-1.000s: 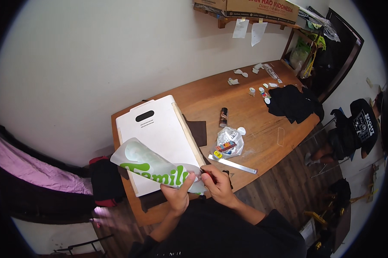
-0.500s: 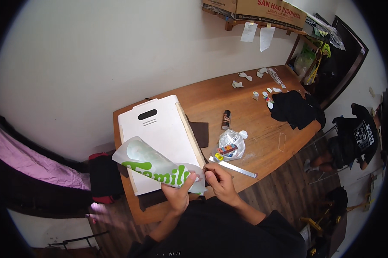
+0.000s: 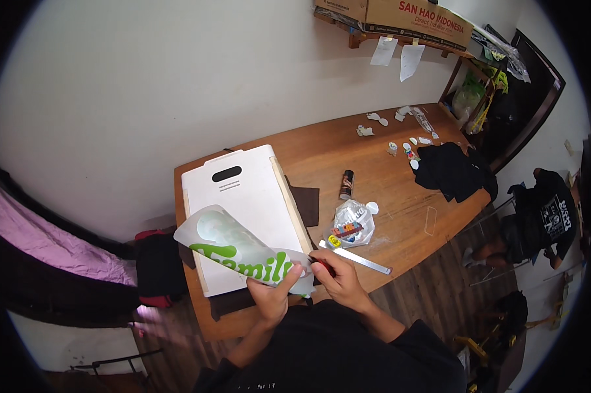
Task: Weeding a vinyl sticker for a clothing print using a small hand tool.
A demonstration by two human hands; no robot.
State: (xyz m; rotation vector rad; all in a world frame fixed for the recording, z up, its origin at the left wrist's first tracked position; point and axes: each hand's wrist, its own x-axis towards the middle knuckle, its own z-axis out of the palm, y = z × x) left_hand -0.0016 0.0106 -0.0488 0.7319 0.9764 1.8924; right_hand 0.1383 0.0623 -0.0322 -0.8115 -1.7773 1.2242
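A translucent sheet of transfer film [image 3: 222,229] with large green lettering curls over a white board [image 3: 256,190] on the wooden table. At the film's lower right part, my left hand [image 3: 271,300] pinches it with the thumb on top. Close beside it, at the film's right edge, my right hand [image 3: 341,281] is closed around a red-handled tool [image 3: 323,264]. Most of that tool is hidden by my fingers, so its exact kind does not show. Dark cloth [image 3: 233,302] sticks out from under the board.
Right of the board lie a metal ruler [image 3: 357,257], a crumpled clear plastic bag [image 3: 361,226] and a dark spray can [image 3: 346,185]. Film scraps and a black garment [image 3: 449,171] lie farther along the wooden table [image 3: 387,177]. Another person [image 3: 544,219] sits at the right.
My right hand has turned slightly, so the red handle in it shows now. The film and my left hand have hardly moved; the whole view has shifted a little.
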